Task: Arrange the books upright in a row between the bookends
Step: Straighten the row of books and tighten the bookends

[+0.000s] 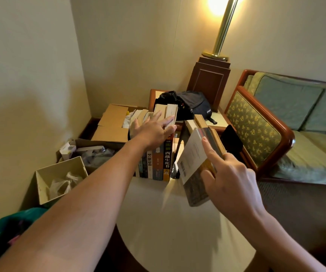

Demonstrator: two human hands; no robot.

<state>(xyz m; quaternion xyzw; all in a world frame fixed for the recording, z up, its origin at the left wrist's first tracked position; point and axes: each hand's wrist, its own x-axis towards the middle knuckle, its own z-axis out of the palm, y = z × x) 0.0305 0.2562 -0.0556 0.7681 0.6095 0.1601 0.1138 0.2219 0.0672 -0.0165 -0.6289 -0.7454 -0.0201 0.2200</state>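
Several books point(159, 163) stand upright in a row at the far edge of the round white table point(170, 228), spines toward me. My left hand point(154, 128) lies flat on top of this row, fingers spread, holding nothing. To the right, my right hand point(229, 177) grips a tilted book with a pale back cover point(192, 154), index finger stretched along its upper edge. Behind it lean two more books point(209, 126). A black bookend point(232, 141) stands at the right end. The left bookend is hidden behind my left arm.
Open cardboard boxes point(111, 124) sit on the floor at the left, with a small cream bin point(60, 177) holding plastic bags. A black bag point(189, 105) lies on a side table beside a wooden lamp base point(209, 83). A green sofa point(288, 122) stands at the right.
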